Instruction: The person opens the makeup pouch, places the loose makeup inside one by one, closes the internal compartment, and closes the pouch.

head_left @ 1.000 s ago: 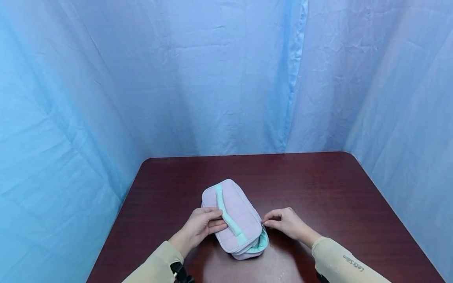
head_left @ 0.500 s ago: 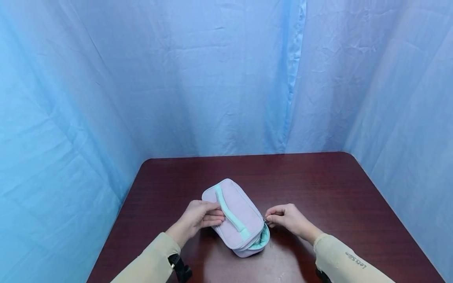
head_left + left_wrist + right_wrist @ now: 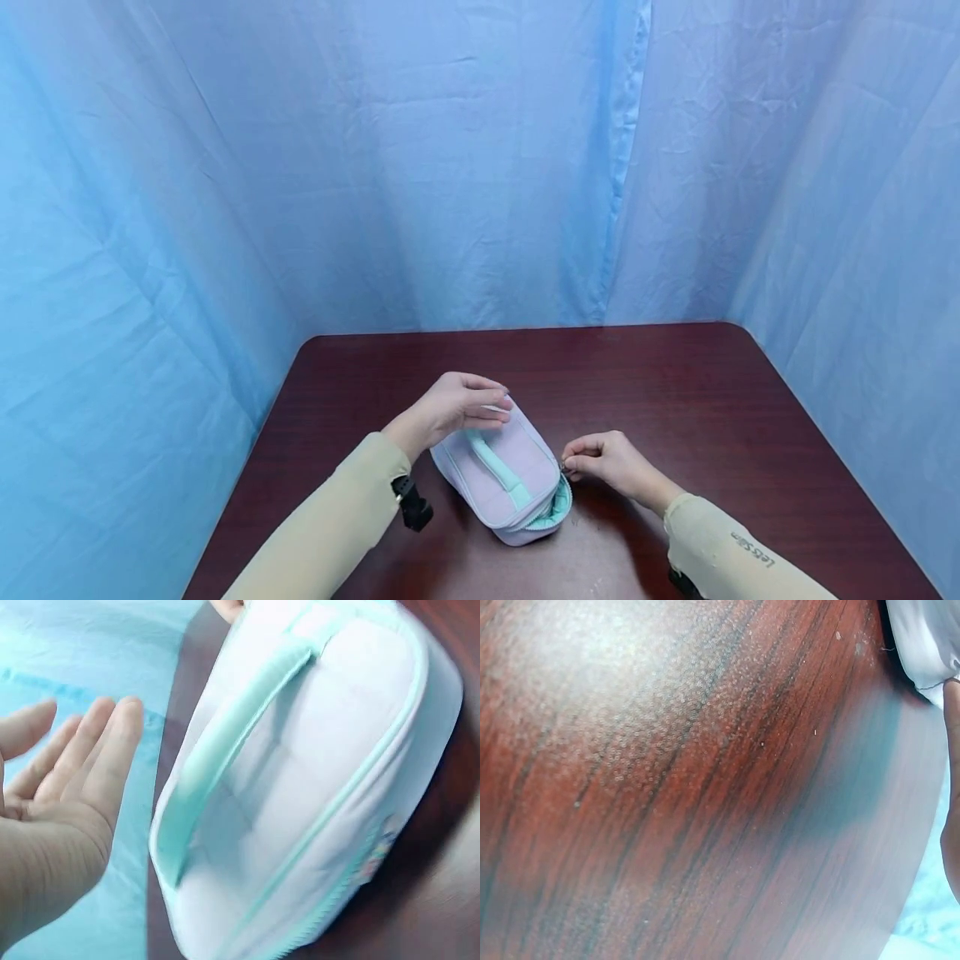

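A pale lilac zippered pouch (image 3: 517, 454) with a mint carry handle (image 3: 497, 468) lies slanted on the table. Its near right corner gapes, showing the mint lining (image 3: 557, 507). At that corner my right hand (image 3: 615, 471) pinches the small zipper pull (image 3: 564, 467). My left hand (image 3: 461, 406) hovers over the pouch's far left end, fingers extended and holding nothing. In the left wrist view, the left hand (image 3: 67, 780) is apart from the pouch (image 3: 300, 765), beside the handle. The right wrist view catches only an edge of the pouch (image 3: 930, 645) and part of a finger (image 3: 952, 772).
The dark red-brown wooden table (image 3: 660, 383) has rounded far corners. Light blue curtains (image 3: 480, 167) hang behind it and along both sides. A black wrist strap (image 3: 411, 502) sits on the left sleeve.
My left hand has let go of the pouch's left side and risen toward its far end. The right hand shifted slightly away early on, then stayed still at the zipper corner.
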`<state>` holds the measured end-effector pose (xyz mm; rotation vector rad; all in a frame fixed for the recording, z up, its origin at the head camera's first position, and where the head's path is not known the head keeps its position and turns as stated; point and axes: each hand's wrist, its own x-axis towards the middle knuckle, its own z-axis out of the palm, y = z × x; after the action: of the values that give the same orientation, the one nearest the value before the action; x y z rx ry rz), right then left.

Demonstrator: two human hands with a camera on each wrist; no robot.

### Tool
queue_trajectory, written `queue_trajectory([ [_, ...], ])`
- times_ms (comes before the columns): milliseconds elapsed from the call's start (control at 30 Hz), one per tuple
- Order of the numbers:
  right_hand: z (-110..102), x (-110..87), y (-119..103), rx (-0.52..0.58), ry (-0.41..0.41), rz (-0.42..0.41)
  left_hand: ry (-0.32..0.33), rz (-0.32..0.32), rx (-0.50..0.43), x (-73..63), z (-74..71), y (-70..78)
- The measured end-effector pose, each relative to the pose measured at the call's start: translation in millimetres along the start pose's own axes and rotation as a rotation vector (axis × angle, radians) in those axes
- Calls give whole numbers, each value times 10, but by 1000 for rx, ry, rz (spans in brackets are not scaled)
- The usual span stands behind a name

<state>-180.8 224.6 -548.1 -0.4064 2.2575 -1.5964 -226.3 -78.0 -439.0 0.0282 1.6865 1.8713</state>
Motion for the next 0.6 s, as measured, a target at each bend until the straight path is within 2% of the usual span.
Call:
queue_trajectory([
  [133, -5, 0, 5, 18, -1, -7, -67, 30, 144, 172, 163, 97],
  [233, -12, -7, 5, 20, -4, 3, -121, 44, 258, 298, 239, 111],
  [400, -25, -19, 3, 11, -14, 15, -229, 72, 457, 485, 311, 37],
  [600, -49, -20, -2, 3, -13, 5, -318, 79, 691, 606, 370, -99],
])
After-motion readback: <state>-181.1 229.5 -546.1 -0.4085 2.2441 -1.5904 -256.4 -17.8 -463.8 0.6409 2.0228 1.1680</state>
